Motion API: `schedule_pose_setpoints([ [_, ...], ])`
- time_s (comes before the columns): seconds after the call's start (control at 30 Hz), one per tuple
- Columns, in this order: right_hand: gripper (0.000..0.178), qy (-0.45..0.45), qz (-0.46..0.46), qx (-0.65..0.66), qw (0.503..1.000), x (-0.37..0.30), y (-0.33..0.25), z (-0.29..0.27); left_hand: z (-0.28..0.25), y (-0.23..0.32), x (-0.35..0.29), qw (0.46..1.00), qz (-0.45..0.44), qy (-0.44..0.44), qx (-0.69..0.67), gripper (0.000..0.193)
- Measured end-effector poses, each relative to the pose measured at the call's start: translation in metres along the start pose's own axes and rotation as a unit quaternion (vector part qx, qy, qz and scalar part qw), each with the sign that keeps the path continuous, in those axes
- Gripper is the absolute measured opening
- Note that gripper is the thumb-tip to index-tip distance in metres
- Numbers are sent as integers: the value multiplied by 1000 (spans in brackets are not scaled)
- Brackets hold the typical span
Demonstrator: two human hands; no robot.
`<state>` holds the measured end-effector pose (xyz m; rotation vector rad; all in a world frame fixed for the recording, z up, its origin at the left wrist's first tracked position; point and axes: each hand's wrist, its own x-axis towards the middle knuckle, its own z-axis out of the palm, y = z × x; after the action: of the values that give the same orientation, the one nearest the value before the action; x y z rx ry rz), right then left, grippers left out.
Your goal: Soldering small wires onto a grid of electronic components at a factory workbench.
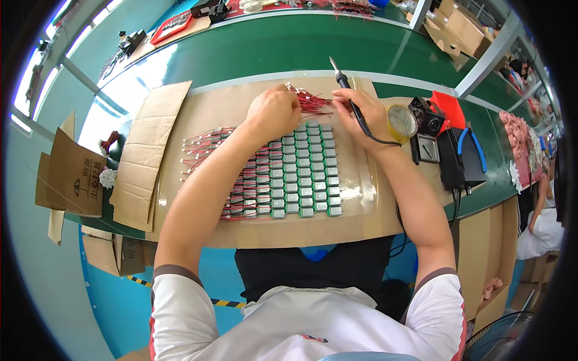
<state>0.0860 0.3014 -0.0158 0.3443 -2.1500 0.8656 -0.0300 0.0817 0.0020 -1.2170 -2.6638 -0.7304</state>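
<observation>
some cardboard (361,231) on green bench (500,174) | blue floor (223,265) | right hand (372,120) grips soldering iron (356,110) | left hand (274,111) by red wires (312,102), grip unclear

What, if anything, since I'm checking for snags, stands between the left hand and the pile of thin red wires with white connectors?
Nothing visible: the left hand is at the left edge of the red wire pile. The right hand, holding a slim black-handled soldering iron, is on the pile's right side, not between them.
</observation>
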Motion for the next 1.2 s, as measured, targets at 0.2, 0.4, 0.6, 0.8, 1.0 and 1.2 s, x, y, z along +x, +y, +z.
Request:
schedule_pose_setpoints([
  [0.2,26,31,55,16,998,7,16,10,-26,-1,-3,997,21,-50,60,16],
  [0.4,31,2,73,33,997,3,15,6,-44,6,-6,998,37,-44,21,15],
  [0.6,41,-18,177,283,942,2,-16,7,-46,29,-26,988,35,-84,-124,14],
  [0.8,35,-47,266,383,883,-3,-40,8,-50,35,-43,982,44,-112,-143,18],
  [1.0,34,-43,268,387,881,-10,-61,11,-58,42,-53,932,-83,-140,-323,15],
  [1.2,32,-53,274,368,887,-17,-73,13,-61,38,-65,874,-136,-131,-448,12],
])
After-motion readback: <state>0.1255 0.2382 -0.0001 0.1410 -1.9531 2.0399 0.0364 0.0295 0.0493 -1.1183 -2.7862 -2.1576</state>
